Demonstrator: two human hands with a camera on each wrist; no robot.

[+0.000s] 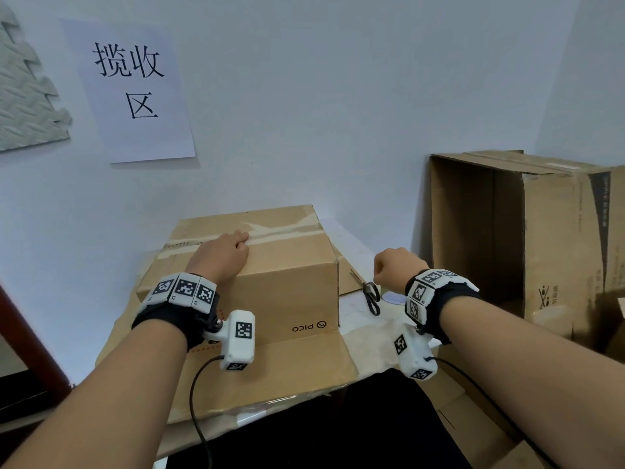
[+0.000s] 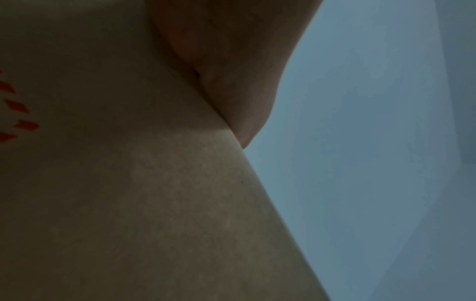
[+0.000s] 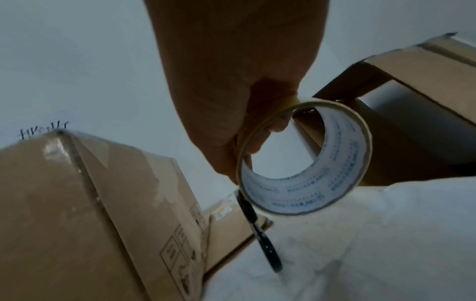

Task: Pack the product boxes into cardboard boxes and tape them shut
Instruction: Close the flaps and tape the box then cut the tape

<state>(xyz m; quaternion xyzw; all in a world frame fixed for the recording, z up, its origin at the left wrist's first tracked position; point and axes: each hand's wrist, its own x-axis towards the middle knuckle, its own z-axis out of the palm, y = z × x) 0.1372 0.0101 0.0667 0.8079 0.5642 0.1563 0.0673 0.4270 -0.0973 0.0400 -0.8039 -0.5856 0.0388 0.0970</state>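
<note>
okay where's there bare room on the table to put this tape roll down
Best patch: the white covering right of the PICO box, in front of the scissors, below your right hand holding the tape roll. The flat cardboard sheet in front of the box is bare too. It's crowded by the scissors and the big open carton; your left hand rests on the box top.

Head cam looks down and fwd over both forearms at the taped cardboard box (image 1: 270, 265). Left wrist cam sits pressed close vs the box side, facing up, dim. Right wrist cam looks up along the right hand (image 3: 231, 81); shares box and scissors (image 3: 260, 234) w/ head view.
</note>
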